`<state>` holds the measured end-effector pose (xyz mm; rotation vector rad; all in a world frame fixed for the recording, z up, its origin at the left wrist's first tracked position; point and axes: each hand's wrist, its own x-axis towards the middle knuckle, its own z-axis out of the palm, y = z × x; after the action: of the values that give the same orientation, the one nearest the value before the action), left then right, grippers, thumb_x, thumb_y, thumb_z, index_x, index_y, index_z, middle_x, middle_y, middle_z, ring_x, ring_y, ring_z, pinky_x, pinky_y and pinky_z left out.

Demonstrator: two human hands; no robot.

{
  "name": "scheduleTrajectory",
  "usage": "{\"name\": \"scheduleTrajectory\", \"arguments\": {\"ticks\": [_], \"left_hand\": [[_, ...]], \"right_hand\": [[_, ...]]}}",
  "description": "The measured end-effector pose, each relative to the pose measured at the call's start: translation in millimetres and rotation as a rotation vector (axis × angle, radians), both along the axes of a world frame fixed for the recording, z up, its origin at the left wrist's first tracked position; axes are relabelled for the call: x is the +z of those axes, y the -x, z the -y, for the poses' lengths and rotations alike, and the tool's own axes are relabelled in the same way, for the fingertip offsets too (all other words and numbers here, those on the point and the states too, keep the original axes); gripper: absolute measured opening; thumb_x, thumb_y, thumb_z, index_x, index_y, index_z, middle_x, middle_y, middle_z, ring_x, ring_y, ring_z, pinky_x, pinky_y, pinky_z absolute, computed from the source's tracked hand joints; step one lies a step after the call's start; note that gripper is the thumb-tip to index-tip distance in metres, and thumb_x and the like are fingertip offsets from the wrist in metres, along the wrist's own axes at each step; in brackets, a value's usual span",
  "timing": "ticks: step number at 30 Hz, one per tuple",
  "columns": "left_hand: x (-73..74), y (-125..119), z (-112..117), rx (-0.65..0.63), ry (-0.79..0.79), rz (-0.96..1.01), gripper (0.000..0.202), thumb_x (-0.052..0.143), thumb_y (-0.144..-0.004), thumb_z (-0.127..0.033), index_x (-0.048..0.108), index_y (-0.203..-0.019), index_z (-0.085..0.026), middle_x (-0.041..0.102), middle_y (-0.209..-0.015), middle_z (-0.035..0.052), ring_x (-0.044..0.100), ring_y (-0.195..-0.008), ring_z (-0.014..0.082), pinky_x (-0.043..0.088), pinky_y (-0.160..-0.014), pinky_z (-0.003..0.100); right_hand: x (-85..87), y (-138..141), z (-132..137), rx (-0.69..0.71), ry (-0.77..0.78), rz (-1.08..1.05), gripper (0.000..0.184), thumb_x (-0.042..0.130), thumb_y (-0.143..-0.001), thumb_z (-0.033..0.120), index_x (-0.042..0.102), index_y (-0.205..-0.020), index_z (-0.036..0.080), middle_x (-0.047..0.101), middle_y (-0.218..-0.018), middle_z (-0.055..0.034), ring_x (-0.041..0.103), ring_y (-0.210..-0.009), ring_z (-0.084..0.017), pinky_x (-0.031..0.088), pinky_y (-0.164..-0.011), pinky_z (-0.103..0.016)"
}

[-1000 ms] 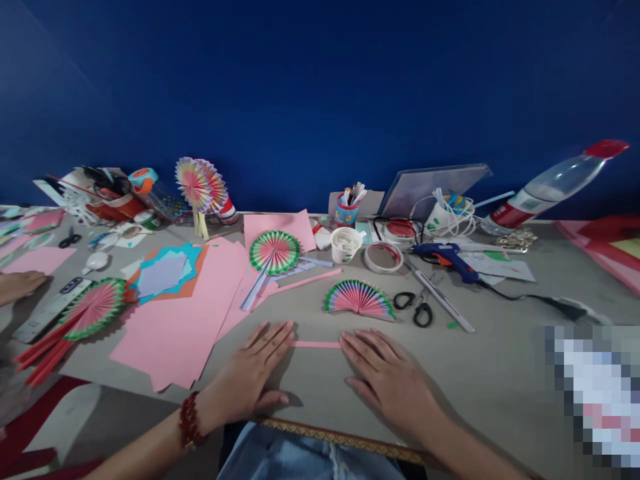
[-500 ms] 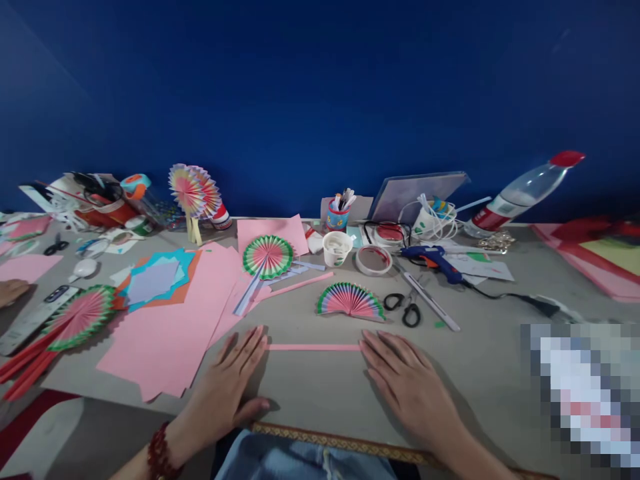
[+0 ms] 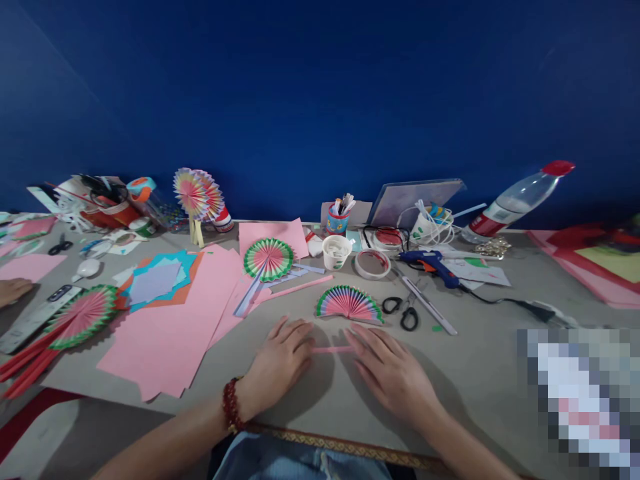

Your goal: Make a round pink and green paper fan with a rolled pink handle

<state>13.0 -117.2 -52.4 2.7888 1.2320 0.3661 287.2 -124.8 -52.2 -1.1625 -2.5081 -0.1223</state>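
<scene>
A narrow pink paper strip lies crosswise on the table in front of me, and only its middle part shows between my hands. My left hand is over its left part, fingers bent a little and apart, a dark red beaded bracelet at the wrist. Over the right part rests my right hand, fingers stretched out toward the strip. Just beyond the hands sits a half-round pleated paper fan in pink, purple and green. Black-handled scissors lie right of it.
Pink paper sheets spread at the left, near a round pleated fan. A glue gun, tape roll, white cup and tilted bottle stand behind. Another person's hand is at the left edge.
My left hand has moved right along the strip, much closer to my right hand, and its fingers are more bent. The right hand has shifted slightly left. Less of the strip shows between them.
</scene>
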Motion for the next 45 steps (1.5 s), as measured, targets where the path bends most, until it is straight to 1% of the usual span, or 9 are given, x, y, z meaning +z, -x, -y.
{"name": "scheduleTrajectory", "arguments": {"ticks": [3,7,15,19,26,31,38,40,45], "left_hand": [[-9.0,-3,-2,-0.028,0.037,0.067,0.018,0.049,-0.097,-0.014,0.063,-0.107,-0.018,0.067,-0.114,0.0083,0.060,-0.109,0.0228,0.044,-0.106,0.048],[-12.1,5,0,-0.032,0.037,0.146,0.020,0.047,-0.095,-0.009,0.060,-0.109,-0.016,0.066,-0.110,0.0095,0.060,-0.105,0.0237,0.049,-0.099,0.046],[11.1,9,3,-0.088,-0.017,0.270,0.020,0.041,-0.096,-0.007,0.059,-0.098,-0.017,0.068,-0.098,0.0088,0.061,-0.093,0.0208,0.051,-0.091,0.042],[23.2,10,9,-0.117,-0.081,0.353,0.021,0.042,-0.094,-0.006,0.059,-0.101,-0.017,0.070,-0.098,0.0088,0.063,-0.095,0.0196,0.052,-0.088,0.038],[31.4,8,11,-0.093,-0.074,0.374,0.021,0.048,-0.095,-0.009,0.058,-0.112,-0.017,0.070,-0.092,0.0086,0.063,-0.090,0.0201,0.052,-0.083,0.037],[35.2,11,7,-0.064,0.022,0.359,0.017,0.047,-0.099,-0.015,0.062,-0.092,-0.018,0.067,-0.081,0.0048,0.061,-0.078,0.0170,0.050,-0.077,0.034],[22.8,20,9,0.030,0.179,0.247,0.019,0.048,-0.100,-0.022,0.062,-0.089,-0.019,0.067,-0.080,0.0027,0.062,-0.076,0.0175,0.048,-0.073,0.032],[17.9,23,8,0.089,0.202,0.221,0.020,0.046,-0.101,-0.023,0.062,-0.089,-0.019,0.067,-0.082,0.0029,0.063,-0.079,0.0180,0.049,-0.074,0.033],[14.2,26,-2,0.155,0.190,0.152,0.020,0.045,-0.100,-0.021,0.063,-0.091,-0.018,0.065,-0.099,0.0073,0.061,-0.092,0.0212,0.052,-0.080,0.035]], "right_hand": [[-0.6,2,4,0.016,-0.014,-0.013,0.048,0.045,-0.098,0.019,0.049,-0.146,0.018,0.060,-0.139,-0.0094,0.059,-0.115,-0.024,0.051,-0.094,-0.038],[-2.4,2,7,0.041,-0.051,-0.037,0.055,0.045,-0.096,0.015,0.043,-0.151,0.023,0.063,-0.136,-0.0080,0.058,-0.117,-0.023,0.048,-0.097,-0.037],[12.3,11,8,0.071,-0.092,-0.160,0.035,0.052,-0.099,0.026,0.060,-0.132,0.019,0.069,-0.123,-0.0105,0.061,-0.110,-0.022,0.050,-0.094,-0.036],[19.6,15,8,0.108,-0.121,-0.275,0.024,0.056,-0.097,0.019,0.066,-0.119,0.018,0.074,-0.106,-0.0077,0.065,-0.097,-0.020,0.052,-0.090,-0.033],[26.8,21,6,0.181,0.096,-0.540,0.014,0.055,-0.096,0.016,0.067,-0.100,0.021,0.072,-0.084,-0.0040,0.066,-0.075,-0.015,0.054,-0.072,-0.026],[34.0,16,2,0.176,0.298,-0.561,0.018,0.052,-0.099,0.022,0.068,-0.093,0.022,0.071,-0.080,-0.0037,0.067,-0.074,-0.015,0.053,-0.069,-0.024],[13.4,6,-4,0.144,0.418,-0.486,0.025,0.050,-0.101,0.028,0.069,-0.086,0.022,0.070,-0.077,-0.0028,0.066,-0.073,-0.015,0.052,-0.066,-0.024],[6.8,1,-5,0.085,0.342,-0.411,0.025,0.047,-0.102,0.026,0.071,-0.094,0.023,0.073,-0.086,-0.0045,0.068,-0.081,-0.017,0.054,-0.072,-0.026],[5.4,-5,-3,-0.013,-0.065,-0.113,0.035,0.049,-0.098,0.021,0.065,-0.128,0.024,0.071,-0.106,-0.0083,0.065,-0.096,-0.022,0.051,-0.089,-0.036]]}}
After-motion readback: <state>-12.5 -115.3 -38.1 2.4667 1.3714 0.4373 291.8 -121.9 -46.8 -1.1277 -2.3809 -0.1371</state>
